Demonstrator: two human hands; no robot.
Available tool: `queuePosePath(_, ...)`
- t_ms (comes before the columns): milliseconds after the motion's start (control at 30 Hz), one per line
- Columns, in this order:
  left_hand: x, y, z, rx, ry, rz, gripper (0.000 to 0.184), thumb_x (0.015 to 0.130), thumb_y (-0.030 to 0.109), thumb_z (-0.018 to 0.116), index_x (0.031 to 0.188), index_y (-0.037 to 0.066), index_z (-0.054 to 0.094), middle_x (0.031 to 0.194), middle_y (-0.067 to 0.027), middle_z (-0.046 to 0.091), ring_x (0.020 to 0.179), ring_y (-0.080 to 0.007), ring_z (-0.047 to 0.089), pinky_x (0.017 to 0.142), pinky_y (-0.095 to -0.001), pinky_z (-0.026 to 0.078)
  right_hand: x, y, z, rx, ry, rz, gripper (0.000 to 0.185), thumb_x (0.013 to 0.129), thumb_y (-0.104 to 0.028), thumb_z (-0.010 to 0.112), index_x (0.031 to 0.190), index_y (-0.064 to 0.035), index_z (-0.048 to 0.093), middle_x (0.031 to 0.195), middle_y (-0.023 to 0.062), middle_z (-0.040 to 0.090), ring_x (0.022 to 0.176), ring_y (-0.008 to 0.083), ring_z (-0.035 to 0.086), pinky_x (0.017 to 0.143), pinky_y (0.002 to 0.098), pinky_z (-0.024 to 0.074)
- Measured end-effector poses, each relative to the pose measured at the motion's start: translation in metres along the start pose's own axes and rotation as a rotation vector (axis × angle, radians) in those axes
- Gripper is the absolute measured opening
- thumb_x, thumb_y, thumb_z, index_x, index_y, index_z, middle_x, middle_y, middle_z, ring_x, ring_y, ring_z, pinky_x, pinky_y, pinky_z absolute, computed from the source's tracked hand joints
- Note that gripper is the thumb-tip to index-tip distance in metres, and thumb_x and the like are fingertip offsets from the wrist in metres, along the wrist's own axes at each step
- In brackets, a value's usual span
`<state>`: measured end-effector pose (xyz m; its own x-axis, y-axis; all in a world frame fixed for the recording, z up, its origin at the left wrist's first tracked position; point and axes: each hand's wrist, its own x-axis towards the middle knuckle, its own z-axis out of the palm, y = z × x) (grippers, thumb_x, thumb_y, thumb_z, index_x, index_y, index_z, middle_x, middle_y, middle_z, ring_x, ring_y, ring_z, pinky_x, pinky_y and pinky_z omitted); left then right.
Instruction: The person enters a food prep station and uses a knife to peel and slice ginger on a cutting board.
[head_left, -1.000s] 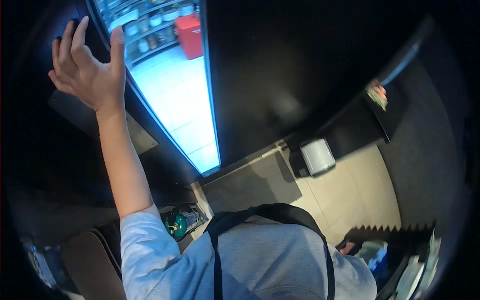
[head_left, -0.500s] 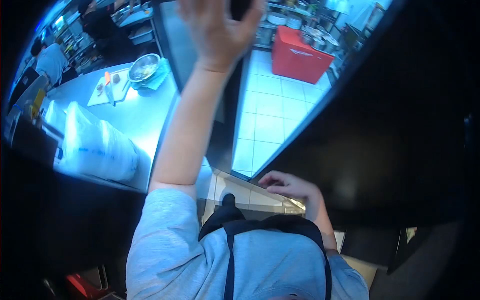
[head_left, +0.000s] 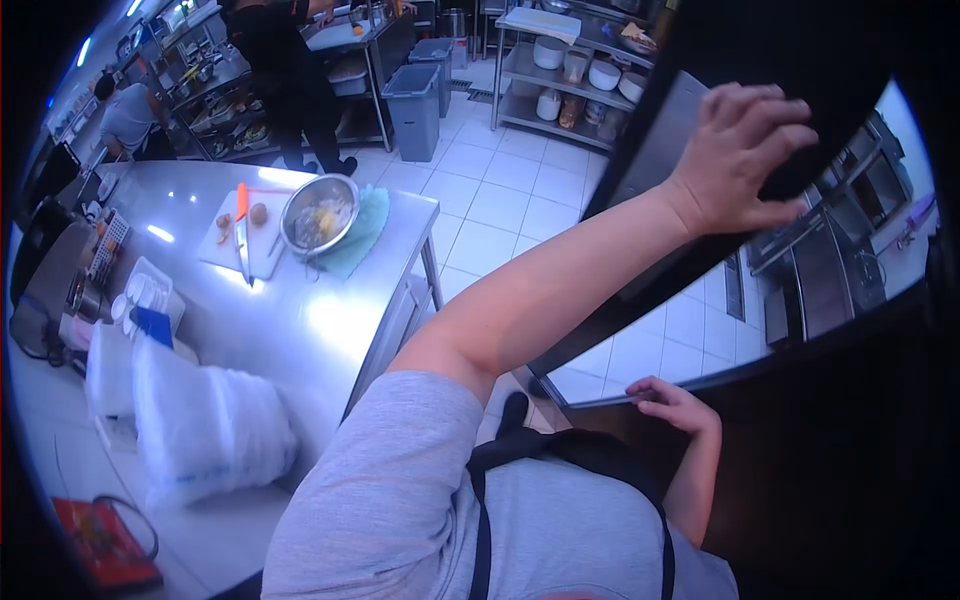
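Observation:
My left hand [head_left: 748,158], on an outstretched arm, is against a dark door panel [head_left: 830,50]. Its fingers are bent and apart, with the thumb held away, and nothing shows in them. Lower down, my right hand [head_left: 682,408] hangs beside the dark lower frame [head_left: 600,402] with loosely curled, separated fingers and nothing visible in it. I cannot tell whether it touches the frame.
On a metal table [head_left: 350,310] are a cutting board [head_left: 262,248] with an orange-handled knife [head_left: 242,225], a metal bowl [head_left: 335,190] on a green cloth [head_left: 368,235], and plastic-wrapped goods [head_left: 210,420]. Beyond are grey bins [head_left: 415,110], shelving [head_left: 530,70] and two people.
My view has swung left, showing more of the table and kitchen. My left arm and the door panel now appear farther right in view. The right hand stays low.

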<state>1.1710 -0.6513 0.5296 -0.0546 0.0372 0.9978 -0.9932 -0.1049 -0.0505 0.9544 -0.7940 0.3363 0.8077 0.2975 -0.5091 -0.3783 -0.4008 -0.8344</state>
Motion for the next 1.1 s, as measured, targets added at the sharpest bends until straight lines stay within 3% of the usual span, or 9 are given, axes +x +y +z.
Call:
queuePosePath(100,-0.012,-0.049,0.01,-0.222,-0.237,-0.043,0.064,0.072,0.046,0.071,0.124,0.014,0.051,0.123,-0.0079,0.051,0.113,-0.0291,0.049,0.093,-0.0434,0.037,0.013,0.009,-0.049,0.043,0.066,0.028,0.039,0.092,-0.024,0.062,0.125,-0.0059,0.052,0.108,0.0025,0.057,0.099,0.0108,0.053,0.09,0.0258,0.0422)
queuePosePath(233,-0.069,-0.161,-0.004,-0.144,-0.58,-0.088,0.062,0.073,0.016,0.074,0.129,0.014,0.048,0.134,-0.0102,0.047,0.12,-0.0297,0.049,0.095,-0.0406,0.044,0.041,0.015,-0.106,0.222,0.191,0.02,0.036,0.091,-0.021,0.063,0.122,-0.0059,0.054,0.106,0.0004,0.058,0.096,0.0079,0.052,0.086,0.0245,0.0425)
queuePosePath(433,-0.244,-0.318,-0.131,0.198,-0.983,-0.975,0.04,0.082,0.016,0.068,0.117,0.007,0.051,0.13,-0.0166,0.042,0.111,-0.0339,0.053,0.091,-0.0387,0.047,0.241,-0.014,-0.196,0.016,-0.108,0.001,0.034,0.093,-0.03,0.061,0.115,-0.0045,0.059,0.106,0.002,0.061,0.099,0.0103,0.055,0.085,0.024,0.0439)
queuePosePath(633,-0.274,-0.33,-0.234,0.166,-0.641,-1.563,0.039,0.085,0.023,0.067,0.118,0.003,0.056,0.115,-0.0117,0.059,0.098,-0.0244,0.061,0.084,-0.0353,0.05,0.43,0.077,-0.257,-0.041,0.296,0.147,0.03,0.089,-0.032,0.063,0.101,-0.0053,0.063,0.085,0.0047,0.065,0.078,0.0119,0.061,0.062,0.0268,0.0454)
queuePosePath(667,-0.275,-0.334,-0.242,0.154,-0.574,-1.604,0.039,0.086,0.023,0.067,0.117,0.003,0.057,0.115,-0.0114,0.06,0.097,-0.0239,0.062,0.084,-0.035,0.049,0.476,0.195,-0.263,-0.209,0.415,0.102,0.03,0.088,-0.033,0.063,0.1,-0.0052,0.063,0.081,0.0063,0.065,0.072,0.0134,0.061,0.059,0.0283,0.0456)
queuePosePath(700,-0.281,-0.34,-0.246,0.153,-0.572,-1.611,0.039,0.086,0.023,0.067,0.117,0.003,0.057,0.115,-0.0114,0.06,0.097,-0.0239,0.062,0.084,-0.035,0.049,0.518,0.297,-0.267,-0.382,0.544,0.078,0.031,0.087,-0.033,0.063,0.099,-0.0051,0.064,0.077,0.0078,0.065,0.067,0.0149,0.061,0.055,0.0299,0.0458)
queuePosePath(833,-0.277,-0.407,-0.23,0.227,-0.529,-1.737,0.038,0.086,0.023,0.066,0.116,0.002,0.056,0.116,-0.0123,0.058,0.098,-0.025,0.061,0.084,-0.0353,0.049,0.531,0.224,-0.335,-0.212,0.368,0.462,0.03,0.087,-0.034,0.063,0.096,-0.0055,0.063,0.075,0.0076,0.064,0.063,0.0152,0.06,0.052,0.0307,0.0449)
queuePosePath(967,-0.259,-0.484,-0.191,0.244,-0.879,-1.466,0.031,0.087,0.02,0.062,0.113,0.004,0.055,0.115,-0.0139,0.056,0.096,-0.0269,0.06,0.084,-0.0386,0.048,0.607,0.158,-0.397,-0.203,0.281,0.521,0.028,0.087,-0.034,0.062,0.093,-0.0059,0.063,0.072,0.0073,0.064,0.059,0.0156,0.058,0.049,0.0316,0.0439)
queuePosePath(1100,-0.254,-0.545,-0.175,0.298,-0.687,-1.31,0.031,0.085,0.007,0.061,0.115,0.006,0.054,0.107,-0.0123,0.054,0.089,-0.0251,0.061,0.082,-0.0364,0.05,0.736,0.095,-0.442,-0.3,0.158,0.489,0.028,0.087,-0.034,0.061,0.091,-0.0064,0.063,0.07,0.0071,0.063,0.056,0.016,0.057,0.046,0.0325,0.043)
